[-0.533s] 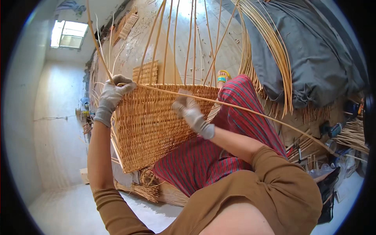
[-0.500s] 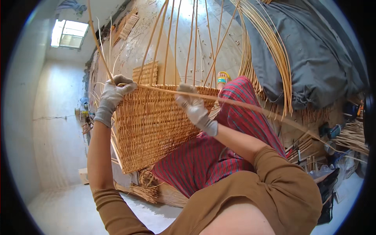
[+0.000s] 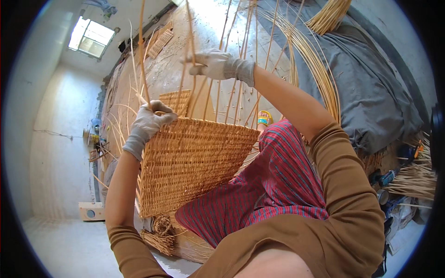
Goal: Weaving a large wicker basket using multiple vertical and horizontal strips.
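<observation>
A tan woven wicker panel leans up against my lap, with long upright rods rising from its top edge. At its upper left corner, my left hand in a pale work glove is closed round the edge and the base of a wicker rod. Above the panel's top edge, my gloved right hand reaches in among the uprights from the right. Its thumb and fingers close about a blurred wicker rod; its exact hold on it is partly unclear.
A bundle of long bent canes lies over dark grey cloth on the right. Another cane bundle rests beyond. A smaller woven piece lies behind the panel. At lower left sits a cut-cane bundle; pale sticks lie far right.
My right hand has moved up and away from the panel's top edge to the upright rods. The rod that stretched across to the right no longer lies there. My left hand keeps the corner.
</observation>
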